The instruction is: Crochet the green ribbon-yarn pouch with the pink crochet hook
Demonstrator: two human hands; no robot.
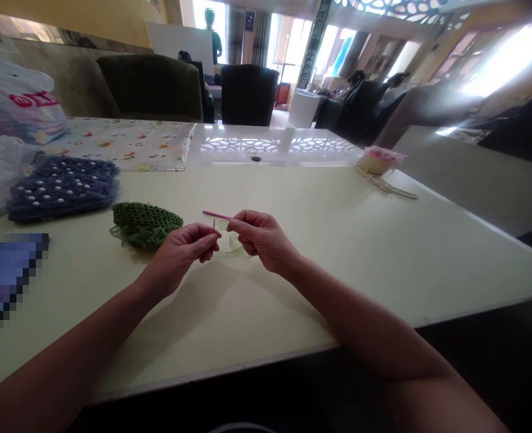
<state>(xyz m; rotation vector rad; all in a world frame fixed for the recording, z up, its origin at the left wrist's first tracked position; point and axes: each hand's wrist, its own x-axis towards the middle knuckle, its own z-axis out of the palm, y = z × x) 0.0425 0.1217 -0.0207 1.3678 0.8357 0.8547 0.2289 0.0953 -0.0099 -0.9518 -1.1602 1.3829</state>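
Observation:
Over the middle of the table, my left hand (196,243) pinches a thin purple stick (214,224) that points up between thumb and fingers. Just to its right, my right hand (261,236) is closed on a slim pink crochet hook (216,214), its free end pointing left. A pale, sheer ribbon (235,243) hangs in a loop between the hands; which fingers hold it is hard to make out. Beside my left hand lies a dark green piece of open-mesh crochet (147,221) with ruffled sheer edging. The hands are close together but apart.
A navy bundle with white beads (65,186) lies at left, near a white plastic bag (20,102) and a blurred blue object (6,276). A small cream-and-pink pouch (378,161) with cords stands at right. Dark chairs (152,90) line the far side; people are beyond.

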